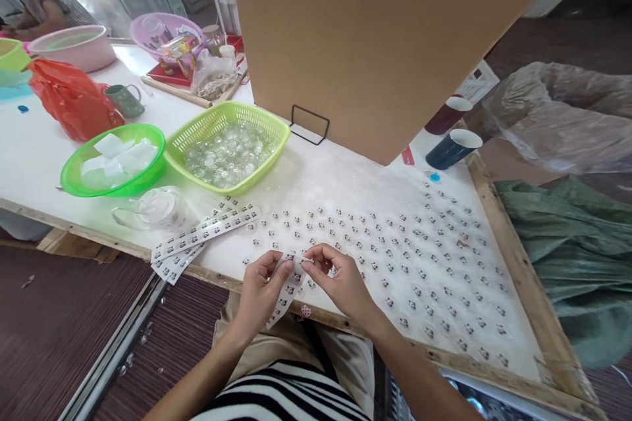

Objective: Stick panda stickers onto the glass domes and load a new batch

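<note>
Head view, lower centre: gripping sticker strip (284,301) in left hand (261,286). Pinching at its top edge with right hand (344,281).

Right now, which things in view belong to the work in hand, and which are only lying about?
Likely in the work: panda strip between left hand and right hand; loose strips; panda pieces.
Likely just lying about: red bag; green mug; dark blue cup.

Cardboard panel (375,46) beyond the grip.
Red bag (74,102) and green mug (126,100) beyond left; dark blue cup (450,151) beyond right.
</note>
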The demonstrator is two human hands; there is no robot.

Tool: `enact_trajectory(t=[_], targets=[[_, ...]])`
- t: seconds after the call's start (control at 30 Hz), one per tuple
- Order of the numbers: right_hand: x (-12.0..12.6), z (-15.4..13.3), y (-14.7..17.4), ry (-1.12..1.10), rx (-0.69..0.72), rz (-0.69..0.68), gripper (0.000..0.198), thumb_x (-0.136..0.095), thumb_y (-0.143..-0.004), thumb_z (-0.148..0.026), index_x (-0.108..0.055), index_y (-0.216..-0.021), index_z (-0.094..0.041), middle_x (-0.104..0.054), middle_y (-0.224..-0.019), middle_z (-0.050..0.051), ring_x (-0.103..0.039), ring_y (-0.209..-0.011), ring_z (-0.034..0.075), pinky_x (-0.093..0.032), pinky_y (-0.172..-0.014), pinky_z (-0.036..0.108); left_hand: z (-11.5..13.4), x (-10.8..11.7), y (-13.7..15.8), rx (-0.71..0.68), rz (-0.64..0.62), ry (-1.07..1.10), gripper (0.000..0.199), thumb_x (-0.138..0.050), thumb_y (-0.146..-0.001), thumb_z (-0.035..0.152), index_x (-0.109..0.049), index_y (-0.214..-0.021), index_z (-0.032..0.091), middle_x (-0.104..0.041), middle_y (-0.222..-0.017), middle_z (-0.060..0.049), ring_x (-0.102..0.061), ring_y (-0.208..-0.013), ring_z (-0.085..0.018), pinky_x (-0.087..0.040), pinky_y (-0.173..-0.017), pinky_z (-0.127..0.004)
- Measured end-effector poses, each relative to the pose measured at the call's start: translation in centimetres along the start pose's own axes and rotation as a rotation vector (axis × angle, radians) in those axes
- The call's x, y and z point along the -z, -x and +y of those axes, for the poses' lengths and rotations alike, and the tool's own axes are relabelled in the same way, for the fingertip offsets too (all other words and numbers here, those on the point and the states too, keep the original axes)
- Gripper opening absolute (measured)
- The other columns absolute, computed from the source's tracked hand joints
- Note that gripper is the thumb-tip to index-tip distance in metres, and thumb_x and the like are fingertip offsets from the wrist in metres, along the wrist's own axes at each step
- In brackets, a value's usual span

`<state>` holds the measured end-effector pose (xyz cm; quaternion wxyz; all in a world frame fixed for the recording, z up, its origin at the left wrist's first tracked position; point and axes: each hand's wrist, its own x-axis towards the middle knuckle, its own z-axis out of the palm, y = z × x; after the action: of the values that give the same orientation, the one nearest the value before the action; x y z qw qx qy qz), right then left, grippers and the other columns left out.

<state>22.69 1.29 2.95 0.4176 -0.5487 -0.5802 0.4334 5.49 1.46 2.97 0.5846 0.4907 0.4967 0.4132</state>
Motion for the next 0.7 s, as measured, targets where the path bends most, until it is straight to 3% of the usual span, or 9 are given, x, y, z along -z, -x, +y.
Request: enact_trajectory(t=[0.3, 0.4, 0.47, 0.6, 0.7], targets=[[0.1, -0.1, 0.6, 0.175, 0.253, 0.096, 0.006, -0.061, -0.090, -0.026, -0.065, -0.085, -0.025, -0.055, -0.069, -0.001, -0.050, -0.068, 0.017, -0.040, -0.071, 0.034, -0.4, 0.0, -0.3, -0.015, 0.047, -0.047, 0.029, -0.066, -0.087, 0.042, -0.063, -0.078, 0.015, -0.056, -0.062, 0.002, -0.049, -0.057, -0.012, -0.037, -0.054, -0.021], [0.3, -0.3, 0.7, 0.073, 0.214, 0.138, 0.006, -0.061, -0.090, -0.027, -0.063, -0.084, -0.025, -0.055, -0.071, 0.000, -0.050, -0.069, 0.016, -0.041, -0.069, 0.032, -0.4, -0.1, -0.2, -0.021, 0.058, -0.107, 0.031, -0.065, -0.087, 0.045, -0.061, -0.076, 0.016, -0.054, -0.060, 0.003, -0.047, -0.056, -0.012, -0.036, -0.053, -0.021], [0.2, -0.5, 0.4, -0.011, 0.176, 0.181, 0.005, -0.061, -0.089, -0.027, -0.062, -0.094, -0.026, -0.058, -0.078, 0.000, -0.052, -0.072, 0.016, -0.043, -0.071, 0.032, -0.4, -0.3, -0.1, -0.018, 0.044, -0.135, 0.032, -0.064, -0.087, 0.045, -0.061, -0.075, 0.016, -0.054, -0.060, 0.003, -0.046, -0.056, -0.012, -0.036, -0.053, -0.021], [-0.3, -0.7, -0.4, -0.110, 0.144, 0.107, 0.038, -0.065, -0.083, -0.023, -0.052, -0.118, -0.027, -0.065, -0.092, 0.001, -0.059, -0.086, 0.018, -0.046, -0.086, 0.036, -0.7, -0.5, -0.1, -0.035, -0.025, -0.199, 0.031, -0.063, -0.088, 0.045, -0.063, -0.076, 0.016, -0.053, -0.060, 0.003, -0.044, -0.056, -0.012, -0.035, -0.053, -0.020], [-0.6, -0.7, -0.6, -0.149, 0.122, 0.093, 0.034, -0.065, -0.083, -0.022, -0.051, -0.114, -0.027, -0.065, -0.086, -0.001, -0.061, -0.086, 0.018, -0.046, -0.088, 0.037, -0.9, -0.5, -0.3, -0.033, -0.030, -0.248, 0.034, -0.062, -0.087, 0.046, -0.060, -0.070, 0.016, -0.049, -0.057, 0.004, -0.041, -0.055, -0.011, -0.032, -0.051, -0.020]])
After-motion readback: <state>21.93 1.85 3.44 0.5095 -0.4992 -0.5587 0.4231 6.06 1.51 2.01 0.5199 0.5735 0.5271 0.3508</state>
